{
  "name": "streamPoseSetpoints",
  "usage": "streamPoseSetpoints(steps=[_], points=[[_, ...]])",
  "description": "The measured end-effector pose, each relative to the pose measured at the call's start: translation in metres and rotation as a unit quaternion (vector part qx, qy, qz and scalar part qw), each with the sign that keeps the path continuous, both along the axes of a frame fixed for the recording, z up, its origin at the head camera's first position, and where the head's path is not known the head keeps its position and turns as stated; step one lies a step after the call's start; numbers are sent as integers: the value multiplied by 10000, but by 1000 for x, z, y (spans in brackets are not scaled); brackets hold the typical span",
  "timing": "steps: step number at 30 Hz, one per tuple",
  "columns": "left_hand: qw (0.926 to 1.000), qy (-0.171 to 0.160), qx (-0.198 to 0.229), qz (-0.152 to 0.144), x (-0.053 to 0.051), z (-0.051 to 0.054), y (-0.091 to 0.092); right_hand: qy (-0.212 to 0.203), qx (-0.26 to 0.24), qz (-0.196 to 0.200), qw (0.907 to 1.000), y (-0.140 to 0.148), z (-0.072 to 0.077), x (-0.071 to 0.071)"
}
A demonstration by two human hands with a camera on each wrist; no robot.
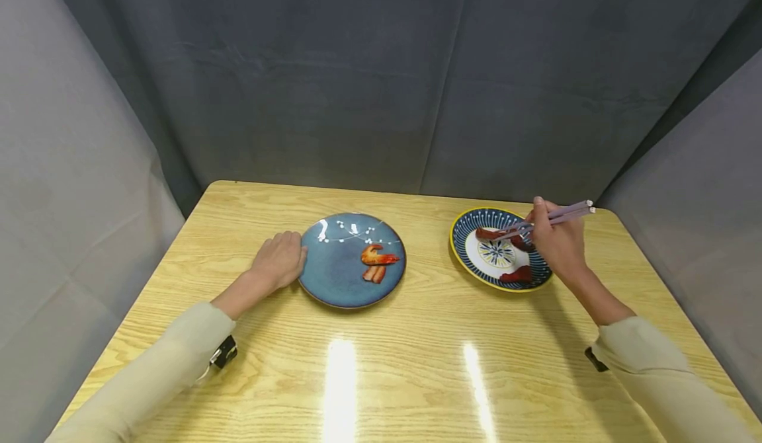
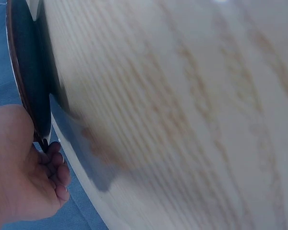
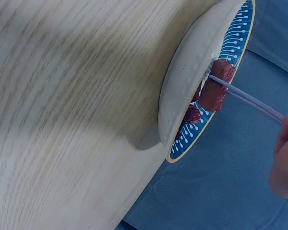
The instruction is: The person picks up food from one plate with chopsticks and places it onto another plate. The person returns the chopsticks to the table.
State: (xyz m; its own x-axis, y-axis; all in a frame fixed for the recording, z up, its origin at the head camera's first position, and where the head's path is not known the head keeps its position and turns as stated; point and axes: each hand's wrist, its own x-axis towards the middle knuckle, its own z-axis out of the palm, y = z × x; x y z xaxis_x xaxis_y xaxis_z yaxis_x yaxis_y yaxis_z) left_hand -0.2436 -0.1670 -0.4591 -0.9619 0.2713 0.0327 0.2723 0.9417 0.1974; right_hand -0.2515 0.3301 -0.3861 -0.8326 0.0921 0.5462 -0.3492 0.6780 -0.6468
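Light purple chopsticks (image 1: 562,213) are held in the right hand (image 1: 559,238), above the right side of a patterned plate (image 1: 461,258) with a yellow rim. Their tips touch a reddish-brown piece (image 3: 212,93) on that plate; whether they pinch it I cannot tell. Other dark red pieces (image 1: 516,274) lie there too. The left hand (image 1: 278,258) grips the left edge of a blue plate (image 1: 333,271), thumb and curled fingers at its rim in the left wrist view. A shrimp-like piece (image 1: 378,256) and small reddish pieces (image 1: 374,274) lie on the blue plate.
Both plates stand on a light wooden table (image 1: 411,337), towards its back edge. A dark grey curtain (image 1: 357,86) hangs behind it, with paler cloth (image 1: 65,165) on either side. Bare tabletop lies between the plates and in front of them.
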Motion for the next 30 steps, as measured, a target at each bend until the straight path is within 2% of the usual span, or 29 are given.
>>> streamPoseSetpoints(steps=[8,14,20,30], points=[[10000,-6,-37,4,0,1,-1,44,-351,61,9994,-3,11,8],[10000,-26,-52,18,0,1,-1,-2,-392,129,9991,-16,22,19],[10000,-22,-63,-2,-1,-2,-1,104,-749,658,9950,-42,44,40],[10000,-36,-8,15,0,0,0,185,-1102,1135,9872,-57,37,38]])
